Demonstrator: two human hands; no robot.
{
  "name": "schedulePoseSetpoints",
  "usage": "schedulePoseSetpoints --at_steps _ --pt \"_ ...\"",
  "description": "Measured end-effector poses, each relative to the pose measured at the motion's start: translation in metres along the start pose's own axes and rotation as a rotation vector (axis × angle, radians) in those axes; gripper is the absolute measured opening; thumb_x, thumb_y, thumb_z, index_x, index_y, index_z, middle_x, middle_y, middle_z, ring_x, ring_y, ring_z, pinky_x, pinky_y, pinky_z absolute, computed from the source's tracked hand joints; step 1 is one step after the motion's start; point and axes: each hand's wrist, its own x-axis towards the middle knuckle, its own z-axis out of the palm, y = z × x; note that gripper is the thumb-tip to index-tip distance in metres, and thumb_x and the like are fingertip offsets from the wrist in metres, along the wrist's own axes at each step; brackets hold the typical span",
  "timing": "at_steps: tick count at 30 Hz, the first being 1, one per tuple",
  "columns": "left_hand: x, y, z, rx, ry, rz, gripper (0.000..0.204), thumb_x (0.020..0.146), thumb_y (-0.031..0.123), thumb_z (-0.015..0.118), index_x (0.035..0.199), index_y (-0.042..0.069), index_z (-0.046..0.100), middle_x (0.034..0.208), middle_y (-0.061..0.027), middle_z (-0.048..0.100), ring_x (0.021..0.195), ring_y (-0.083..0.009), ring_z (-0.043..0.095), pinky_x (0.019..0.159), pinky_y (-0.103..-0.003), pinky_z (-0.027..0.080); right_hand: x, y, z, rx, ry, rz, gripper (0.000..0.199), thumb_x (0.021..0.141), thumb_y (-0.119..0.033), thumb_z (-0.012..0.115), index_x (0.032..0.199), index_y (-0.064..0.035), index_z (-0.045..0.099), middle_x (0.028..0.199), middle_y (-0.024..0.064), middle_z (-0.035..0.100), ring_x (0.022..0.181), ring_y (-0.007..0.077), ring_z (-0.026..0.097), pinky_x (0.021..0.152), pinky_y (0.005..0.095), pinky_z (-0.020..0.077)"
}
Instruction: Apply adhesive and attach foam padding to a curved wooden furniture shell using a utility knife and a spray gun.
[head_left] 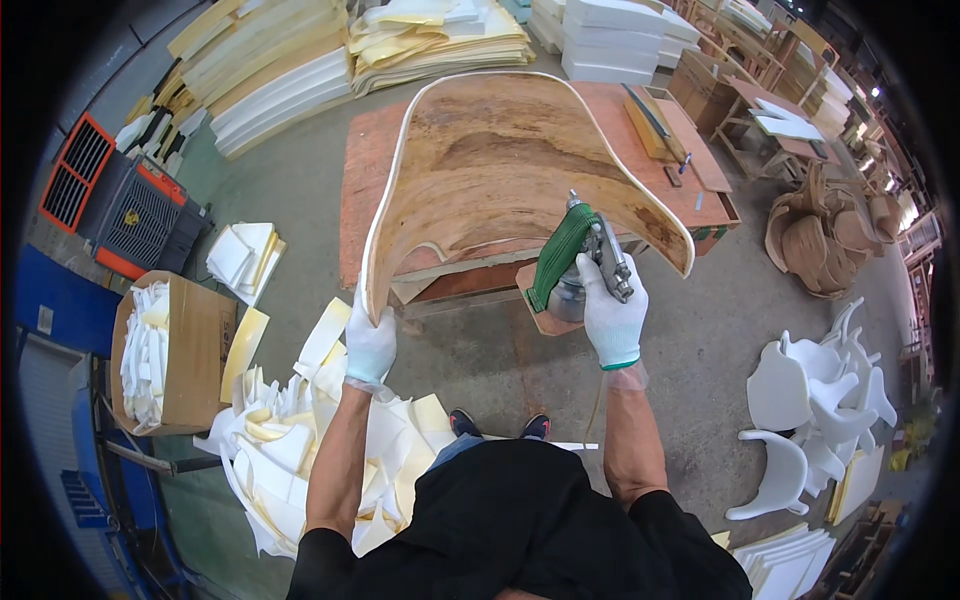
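Head view: the left grip [371, 345] curls round the curved wooden shell [480, 170] at its near-left corner; the right grip [612, 320] clasps a spray gun [612, 268] before its hollow.

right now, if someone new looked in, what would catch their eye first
Probably the large curved wooden shell at upper centre, its near-left corner in the gloved left hand. Next, the green-wrapped spray gun in the right hand. Then the white-and-yellow foam heap at lower left.
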Motion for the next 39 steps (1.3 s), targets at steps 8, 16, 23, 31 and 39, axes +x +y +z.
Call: schedulePoseSetpoints --at_steps 8,16,23,31,39 --pt "-0.001 -0.003 0.002 0.017 0.025 0.029 0.057 0.089 0.000 0.054 0.146 -0.003 0.043 0.127 -0.0223 0.062 0.119 -0.0318 0.061 0.100 -0.034 0.046 0.005 0.004 -0.021 -0.040 0.081 0.025 0.020 0.095 -0.012 0.071 0.110 0.0000 0.066 0.087 0.0028 0.070 0.077 0.0070 0.061 0.071 0.0266 0.0519" --pt "-0.001 -0.003 0.001 -0.002 0.030 0.019 0.055 0.090 0.000 0.056 0.144 -0.003 0.044 0.121 -0.0213 0.065 0.113 -0.0297 0.063 0.096 -0.034 0.047 0.000 0.013 -0.036 -0.073 0.166 0.045 0.018 0.095 -0.010 0.070 0.110 -0.0003 0.066 0.090 0.0012 0.068 0.079 0.0063 0.059 0.072 0.0258 0.0499" --pt "-0.002 -0.007 0.001 0.004 -0.002 -0.036 0.058 0.090 -0.003 0.053 0.147 -0.002 0.042 0.127 -0.0147 0.059 0.109 -0.0198 0.059 0.094 -0.029 0.047 -0.009 0.008 -0.028 -0.044 0.047 -0.022 0.021 0.093 -0.010 0.073 0.111 0.0005 0.066 0.089 0.0044 0.071 0.080 0.0078 0.063 0.072 0.0269 0.0524" --pt "-0.004 0.006 0.002 -0.020 -0.004 -0.085 0.057 0.090 -0.001 0.054 0.146 -0.002 0.043 0.127 -0.0143 0.060 0.110 -0.0194 0.059 0.094 -0.029 0.047 -0.026 0.005 -0.014 0.021 -0.175 0.007 0.023 0.091 -0.008 0.074 0.112 0.0003 0.068 0.088 0.0065 0.072 0.079 0.0081 0.065 0.073 0.0264 0.0530" --pt "-0.002 0.001 0.005 0.031 0.041 0.005 0.052 0.091 0.002 0.054 0.142 0.000 0.048 0.117 -0.0179 0.065 0.101 -0.0245 0.064 0.088 -0.033 0.050 -0.039 0.003 -0.013 0.042 -0.159 -0.031 0.021 0.090 -0.005 0.074 0.109 0.0006 0.068 0.086 0.0066 0.071 0.077 0.0092 0.065 0.071 0.0259 0.0524"
